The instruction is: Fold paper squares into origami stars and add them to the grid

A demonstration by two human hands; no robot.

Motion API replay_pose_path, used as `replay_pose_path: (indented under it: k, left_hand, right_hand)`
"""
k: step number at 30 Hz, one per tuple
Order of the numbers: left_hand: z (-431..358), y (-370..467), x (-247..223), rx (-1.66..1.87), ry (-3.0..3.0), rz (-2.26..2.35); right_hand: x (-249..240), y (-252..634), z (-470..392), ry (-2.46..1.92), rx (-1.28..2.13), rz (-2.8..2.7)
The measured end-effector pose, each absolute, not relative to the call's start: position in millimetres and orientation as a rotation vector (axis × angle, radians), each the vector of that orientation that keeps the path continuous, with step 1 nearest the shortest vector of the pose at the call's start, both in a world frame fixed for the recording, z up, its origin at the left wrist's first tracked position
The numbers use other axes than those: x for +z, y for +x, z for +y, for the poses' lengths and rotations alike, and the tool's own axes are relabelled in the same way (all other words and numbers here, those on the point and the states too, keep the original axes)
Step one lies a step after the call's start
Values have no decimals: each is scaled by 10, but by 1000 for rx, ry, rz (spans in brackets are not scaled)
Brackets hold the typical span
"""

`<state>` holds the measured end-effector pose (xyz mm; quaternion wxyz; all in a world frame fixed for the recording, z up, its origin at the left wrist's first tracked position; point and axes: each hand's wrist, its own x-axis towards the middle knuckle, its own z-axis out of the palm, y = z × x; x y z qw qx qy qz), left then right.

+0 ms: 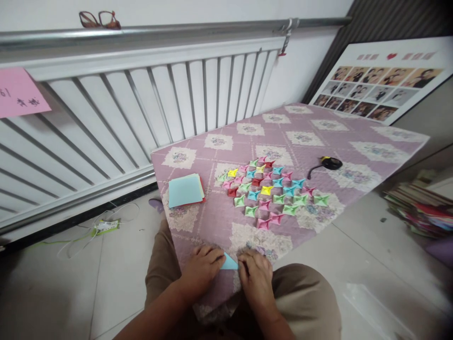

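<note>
Radiator (211,89), white, one: along the wall, beyond the bench.

Bench (215,219), one: under a purple patterned cloth, its near corner between your knees.

Folded paper pieces (266,190), many: green, pink, blue, yellow and red, in loose rows mid-bench.

Your left hand (204,265), one: laid over the left part of the blue paper, fingers bent; you hide its thumb, so whether it grips or only presses cannot be told.

Your right hand (255,271), one: thumb and fingers together, apparently pinching the right corner.

Paper stack (184,191), light blue on top: left on the bench, slightly fanned.

Blue paper (229,263), folded, one: at the near corner, between your hands. You seem to be creasing it; keep your left hand firm, match the edges, then run your right fingertip along the fold, pressing evenly to the point.
</note>
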<state>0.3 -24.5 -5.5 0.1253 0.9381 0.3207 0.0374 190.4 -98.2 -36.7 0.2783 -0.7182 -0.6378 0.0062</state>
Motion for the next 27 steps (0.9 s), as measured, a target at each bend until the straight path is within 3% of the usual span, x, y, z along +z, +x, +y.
replay_pose_path:
  k: [9, 19, 27]
  left_hand:
    - [-170, -7, -119, 107, 2685, 887]
    - [-60, -97, -41, 121, 2546, 892]
    - [-267, -257, -7, 469, 2370, 1152]
  right_hand:
    - [-287, 1568, -1052, -1584, -37, -1926]
    - [-362, 1535, -1059, -1593, -61, -1978]
    - [-335, 1515, -1066, -1609, -21, -1954]
